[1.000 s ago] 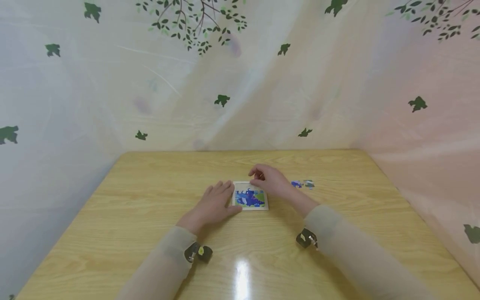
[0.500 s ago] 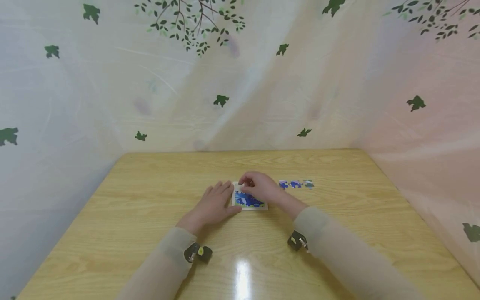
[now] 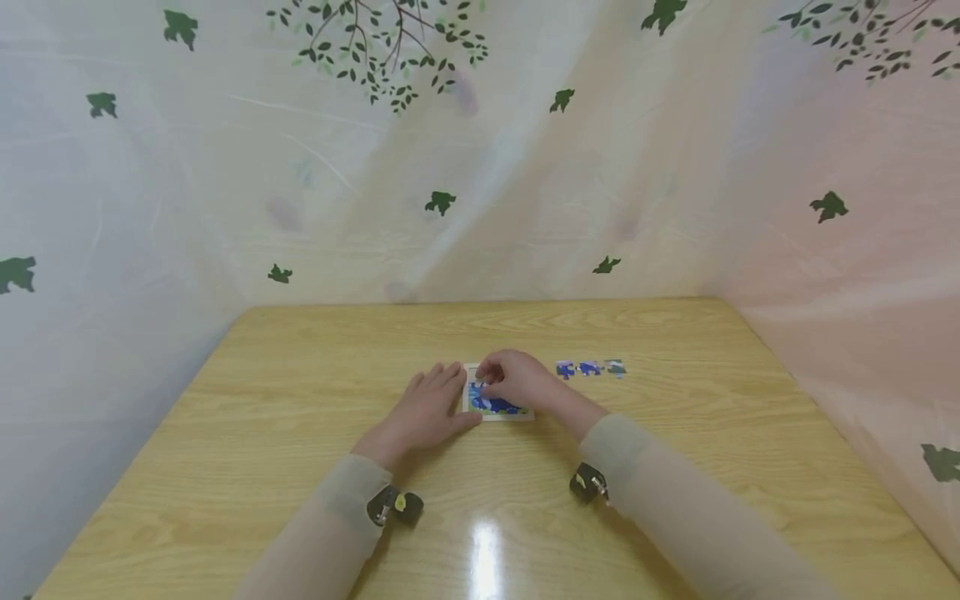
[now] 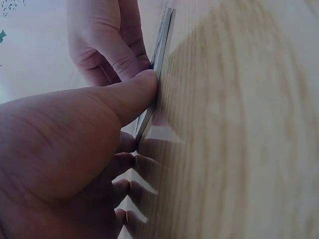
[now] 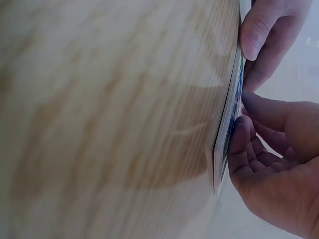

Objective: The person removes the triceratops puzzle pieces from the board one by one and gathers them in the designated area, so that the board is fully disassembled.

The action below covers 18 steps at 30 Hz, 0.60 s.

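While the left hand, fingers outstretched, braces the puzzle flat on the table, the right hand curls over it, its grip unclear. Three pieces lie rightward. Firm bracing and light, level pressure should work best.

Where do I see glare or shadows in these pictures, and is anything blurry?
Head view: white glare on the table, low centre, and soft shadows beside the sleeves; left wrist view: dark patches, shadow or reflection, beside the left hand; right wrist view: grain blurred at left, the puzzle edge crisper.
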Motion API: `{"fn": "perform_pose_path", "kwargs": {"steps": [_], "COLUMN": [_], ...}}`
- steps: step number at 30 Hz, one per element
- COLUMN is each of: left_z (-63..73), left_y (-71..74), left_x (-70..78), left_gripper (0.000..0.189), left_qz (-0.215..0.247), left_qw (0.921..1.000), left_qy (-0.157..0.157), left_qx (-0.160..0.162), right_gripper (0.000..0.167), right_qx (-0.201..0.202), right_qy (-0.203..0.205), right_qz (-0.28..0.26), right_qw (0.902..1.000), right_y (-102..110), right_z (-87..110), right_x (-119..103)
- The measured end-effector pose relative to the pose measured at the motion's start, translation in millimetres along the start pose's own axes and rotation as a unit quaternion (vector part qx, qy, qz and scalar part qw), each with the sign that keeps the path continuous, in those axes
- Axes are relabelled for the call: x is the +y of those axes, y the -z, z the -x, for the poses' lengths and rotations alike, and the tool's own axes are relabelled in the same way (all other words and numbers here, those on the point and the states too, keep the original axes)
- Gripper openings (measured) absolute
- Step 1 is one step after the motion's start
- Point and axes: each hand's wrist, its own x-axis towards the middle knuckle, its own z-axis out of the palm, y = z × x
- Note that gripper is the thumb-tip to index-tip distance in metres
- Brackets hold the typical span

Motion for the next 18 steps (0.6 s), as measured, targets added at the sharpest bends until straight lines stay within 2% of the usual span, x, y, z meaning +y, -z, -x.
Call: {"fn": "perform_pose_path", "kwargs": {"steps": [5, 14, 18], "left_z": [0.7, 10.3, 11.7], "left_y": [0.8, 13.7, 14.3], "left_x": [0.1, 16.2, 18.6], "left_gripper": [0.092, 0.087, 0.086], "left_qz": [0.003, -0.015, -0.020], "left_qw": [1.0000, 0.9999, 0.9997], "left_qy": [-0.003, 0.003, 0.005], "left_qx": [0.002, -0.007, -0.008], "right_gripper": [0.025, 0.021, 0.020], "right_qx": [-0.003, -0.002, -0.004], "right_qy": [-0.005, -0.010, -0.005], "right_qz": [0.008, 0.021, 0.017], "right_qw": [1.0000, 0.9997, 0.9998], "right_y": [0, -1, -1], "right_z": [0.0, -2.4, -2.5], "right_x": [-1, 1, 0]}}
